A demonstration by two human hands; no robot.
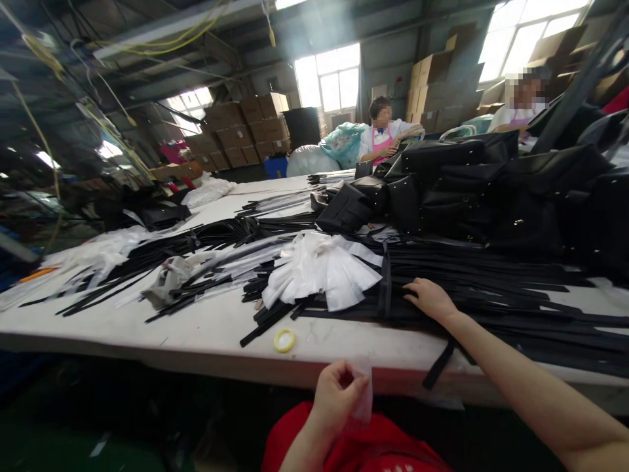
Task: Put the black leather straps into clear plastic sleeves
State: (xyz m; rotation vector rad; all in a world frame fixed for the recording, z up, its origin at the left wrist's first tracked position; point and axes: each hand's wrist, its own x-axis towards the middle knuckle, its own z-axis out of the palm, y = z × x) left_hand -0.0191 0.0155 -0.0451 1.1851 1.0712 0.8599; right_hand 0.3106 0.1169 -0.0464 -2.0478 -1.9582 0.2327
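Observation:
Close to my body, below the table's front edge, my left hand (339,396) pinches a small translucent plastic sleeve (363,400) between thumb and fingers. My right hand (430,300) is stretched out over the table, its bent fingers closed at the end of a black strap among many long black straps (472,278). Just left of it, a dark band (386,282) crosses the strap bundle. A fanned pile of white plastic sleeves (327,272) lies on the straps to the left.
A yellow-rimmed tape roll (284,340) lies near the edge of the white table (196,334). Black bags (457,183) are heaped at the back right. More straps and plastic film (118,246) spread left. Two people work across the table, and cardboard boxes (246,128) stand behind.

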